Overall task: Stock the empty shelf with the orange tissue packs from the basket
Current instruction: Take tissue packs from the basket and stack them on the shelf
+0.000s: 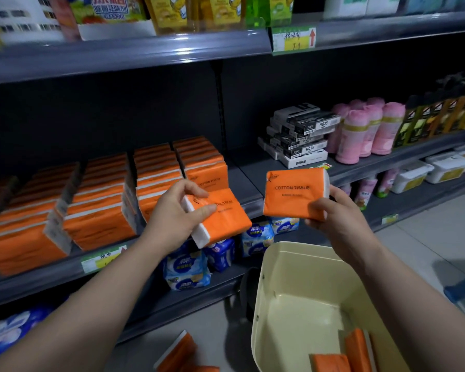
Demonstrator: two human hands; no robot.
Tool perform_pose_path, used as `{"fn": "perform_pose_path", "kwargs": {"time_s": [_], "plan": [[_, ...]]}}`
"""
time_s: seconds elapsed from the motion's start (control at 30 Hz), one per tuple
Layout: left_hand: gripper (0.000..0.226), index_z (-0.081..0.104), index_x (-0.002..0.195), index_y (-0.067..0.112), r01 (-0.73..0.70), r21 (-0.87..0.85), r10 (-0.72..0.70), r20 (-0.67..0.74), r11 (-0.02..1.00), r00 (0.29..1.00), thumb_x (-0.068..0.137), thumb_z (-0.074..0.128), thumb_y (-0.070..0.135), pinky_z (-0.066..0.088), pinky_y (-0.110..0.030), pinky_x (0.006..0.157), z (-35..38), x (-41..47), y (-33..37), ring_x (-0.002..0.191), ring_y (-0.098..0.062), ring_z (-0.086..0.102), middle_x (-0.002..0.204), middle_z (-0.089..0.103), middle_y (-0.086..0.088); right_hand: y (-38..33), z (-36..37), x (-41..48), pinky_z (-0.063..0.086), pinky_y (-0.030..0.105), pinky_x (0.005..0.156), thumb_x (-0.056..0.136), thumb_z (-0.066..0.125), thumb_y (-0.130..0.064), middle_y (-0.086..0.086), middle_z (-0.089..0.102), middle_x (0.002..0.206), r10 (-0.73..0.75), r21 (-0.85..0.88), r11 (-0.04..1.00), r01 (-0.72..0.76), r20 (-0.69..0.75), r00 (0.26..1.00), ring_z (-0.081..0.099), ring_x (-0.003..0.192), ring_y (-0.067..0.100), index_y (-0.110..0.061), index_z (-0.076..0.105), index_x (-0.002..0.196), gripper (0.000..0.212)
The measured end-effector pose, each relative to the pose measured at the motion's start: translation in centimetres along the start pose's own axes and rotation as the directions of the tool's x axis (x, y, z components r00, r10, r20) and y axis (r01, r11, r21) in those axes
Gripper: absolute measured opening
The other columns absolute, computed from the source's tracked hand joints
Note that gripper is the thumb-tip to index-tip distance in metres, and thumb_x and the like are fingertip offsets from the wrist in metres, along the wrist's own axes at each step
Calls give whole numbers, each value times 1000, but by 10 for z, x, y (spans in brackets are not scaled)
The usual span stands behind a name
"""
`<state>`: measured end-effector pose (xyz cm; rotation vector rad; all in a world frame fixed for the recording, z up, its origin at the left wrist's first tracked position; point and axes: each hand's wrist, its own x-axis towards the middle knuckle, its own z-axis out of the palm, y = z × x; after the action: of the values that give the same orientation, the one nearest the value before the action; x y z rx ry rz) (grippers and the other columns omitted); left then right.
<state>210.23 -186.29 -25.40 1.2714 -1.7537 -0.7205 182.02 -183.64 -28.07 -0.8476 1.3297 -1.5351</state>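
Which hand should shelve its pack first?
Left, probably: the left hand holds its tissue pack right before the orange rows; the right hand's pack is farther right.

dim shop aisle | dark grey metal shelving unit (134, 60) with a black back panel | pale grey tiled floor (424, 237) lower right

Both hands raised, forearms bare; left hand (176, 210) and right hand (336, 213) each clamped around load.
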Motion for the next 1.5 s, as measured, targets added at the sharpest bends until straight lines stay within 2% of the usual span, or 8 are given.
{"fn": "perform_pose_path", "kwargs": {"time_s": [0.17, 0.3, 0.5, 0.73, 0.9, 1.03, 1.2, 1.5], "plan": [[58, 50, 130, 34, 101, 105, -95, -59, 989, 994, 78, 75, 28, 46, -34, 98, 3, 18, -4, 117, -13, 51, 132, 51, 3, 8, -4, 12, 52, 29, 59, 95, 53, -26, 9, 65, 109, 39, 77, 996, -40, 12, 999, 62, 82, 17, -11, 53, 123, 32], [47, 61, 122, 25, 86, 135, -70, -117, 987, 991, 78, 75, 24, 46, -19, 71, 6, 52, 1, 84, -7, 60, 100, 66, 4, 9, -2, 26, 55, 36, 67, 93, 57, -24, 12, 64, 108, 23, 60, 998, -23, -1, 1000, 64, 84, 20, -9, 54, 117, 28], [50, 60, 124, 24, 67, 304, -52, -57, 950, 997, 77, 75, 15, 39, -18, 85, 17, 113, -14, 105, -15, 58, 119, 63, 2, 20, 4, 44, 52, 48, 91, 85, 63, -12, 18, 66, 111, 33, -41, 999, -34, -29, 999, 65, 101, 32, -7, 56, 114, 30], [42, 65, 107, 23, 54, 501, -60, -4, 864, 998, 69, 77, 11, 44, -24, 85, 28, 152, -49, 104, -19, 59, 115, 64, 0, 32, 8, 63, 56, 34, 71, 82, 62, 2, 20, 66, 108, 55, -2, 998, -55, 12, 998, 66, 98, 34, -3, 53, 113, 33], [42, 63, 103, 27, -24, 711, 24, 9, 702, 1000, 65, 82, 33, 43, -30, 80, 22, 161, -56, 104, -22, 53, 110, 62, 2, 40, 7, 71, 56, 26, 63, 80, 63, 4, 12, 70, 103, 53, 19, 998, -56, 134, 990, 69, 88, 22, -8, 60, 110, 32], [40, 58, 87, 27, 11, 740, -8, -7, 673, 1000, 60, 85, 40, 41, -29, 70, 17, 161, -56, 96, -22, 55, 100, 61, 2, 46, 21, 76, 53, 30, 84, 80, 64, 2, 9, 72, 104, 8, -78, 997, 11, 244, 970, 68, 94, 19, -8, 62, 111, 33], [41, 59, 87, 22, -2, 696, -55, 60, 718, 997, 59, 87, 32, 44, -28, 70, 11, 163, -56, 85, -18, 55, 95, 60, 0, 33, 56, 88, 53, 19, 76, 81, 64, 3, 3, 72, 105, -18, -230, 965, 122, 406, 914, 68, 96, 12, -13, 62, 111, 34], [24, 69, 99, 18, -46, 580, 58, -2, 813, 998, 76, 76, 21, 51, -31, 84, -25, 146, -58, 92, -16, 62, 102, 67, -1, 34, 115, 121, 53, 44, 92, 80, 64, 7, 3, 70, 99, -48, -443, 853, 277, 461, 886, 67, 97, 20, -27, 62, 98, 38]]}}
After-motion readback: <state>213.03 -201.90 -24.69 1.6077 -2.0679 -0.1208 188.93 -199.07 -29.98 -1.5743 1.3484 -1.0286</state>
